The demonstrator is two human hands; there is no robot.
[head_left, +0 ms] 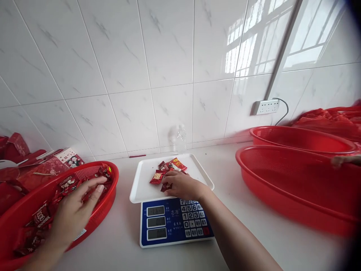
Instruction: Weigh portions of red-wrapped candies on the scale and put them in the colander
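My left hand [75, 207] hovers over the red oval basket [111, 197] at left, thumb and forefinger apart, with nothing visible between them. Small red and dark wrapped packets [42, 216] partly fill that basket. On the white weighing tray [145, 188] lies a small pile of red packets [157, 177]. My right hand [182, 184] reaches onto this pile, its fingers and thumb curled about a dark red packet [166, 187]. Beneath the tray is a blue electronic scale [175, 226] with three displays and a keypad.
Two large red baskets [282, 195] stand at right, another person's hand [338, 161] at the front one's rim. Red plastic bags [329, 118] lie behind them. Red gift boxes [47, 165] crowd the far left. A clear bottle [181, 138] stands near the tiled wall, below a power socket [266, 107].
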